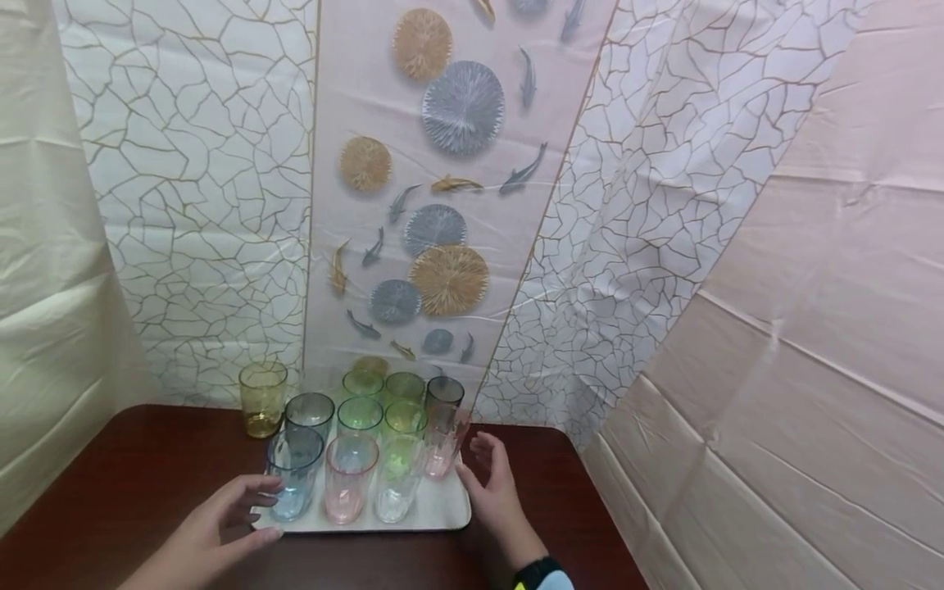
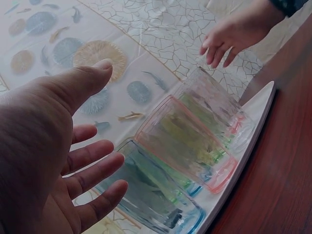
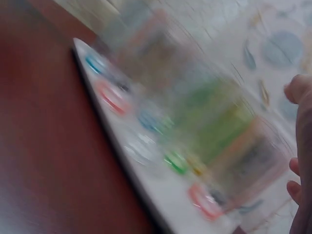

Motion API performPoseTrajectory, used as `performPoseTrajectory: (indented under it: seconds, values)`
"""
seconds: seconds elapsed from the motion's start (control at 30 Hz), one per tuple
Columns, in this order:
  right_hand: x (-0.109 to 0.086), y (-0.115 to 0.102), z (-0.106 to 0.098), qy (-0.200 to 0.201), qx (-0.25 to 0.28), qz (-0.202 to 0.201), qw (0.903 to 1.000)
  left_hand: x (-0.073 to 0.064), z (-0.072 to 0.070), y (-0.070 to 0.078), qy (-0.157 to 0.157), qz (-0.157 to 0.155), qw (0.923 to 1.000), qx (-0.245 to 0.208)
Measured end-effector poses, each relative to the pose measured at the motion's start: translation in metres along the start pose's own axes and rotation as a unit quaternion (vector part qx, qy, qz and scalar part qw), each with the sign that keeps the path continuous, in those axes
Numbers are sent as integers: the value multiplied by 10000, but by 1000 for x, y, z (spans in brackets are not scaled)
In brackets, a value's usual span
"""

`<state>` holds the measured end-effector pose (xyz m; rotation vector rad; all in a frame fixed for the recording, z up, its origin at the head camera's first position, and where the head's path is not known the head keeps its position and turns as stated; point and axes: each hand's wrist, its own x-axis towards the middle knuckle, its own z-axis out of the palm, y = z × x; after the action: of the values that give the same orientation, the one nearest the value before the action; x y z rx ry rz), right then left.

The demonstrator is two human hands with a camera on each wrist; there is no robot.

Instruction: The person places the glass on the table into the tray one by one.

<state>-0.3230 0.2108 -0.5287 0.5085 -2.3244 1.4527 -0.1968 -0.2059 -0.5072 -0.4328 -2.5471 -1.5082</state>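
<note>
Several tinted drinking glasses stand upright on a white tray in the head view. My left hand is at the tray's left front corner, beside a blue glass, fingers loosely bent and holding nothing; whether they touch the glass I cannot tell. At the tray's right edge my right hand is nearest to a pink glass, its fingers apart and gripping nothing. Along the front also stand another pink glass and a clear glass. The right wrist view is blurred.
A yellow glass stands off the tray on the dark red wooden table, at the back left. Patterned cloth hangs behind the table, and plain beige cloth closes in the right side.
</note>
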Motion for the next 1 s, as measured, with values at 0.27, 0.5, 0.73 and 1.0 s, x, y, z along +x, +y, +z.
performPoseTrajectory:
  seconds: [0.27,0.5,0.73,1.0]
  values:
    - [-60,-21,23,-1035,1064,-923,9846,-1,5,-4,86,296,9995,23]
    - [-76,-17,33,-1429,1314,-1450,9702,-2,6,-3,-33,88,9999,97]
    - [-74,-20,34,-1366,1322,-1602,9686,0,-1,-10,456,365,9980,232]
    - [-75,-22,32,-1311,1191,-1532,9722,47,-46,-51,1975,-342,9717,1252]
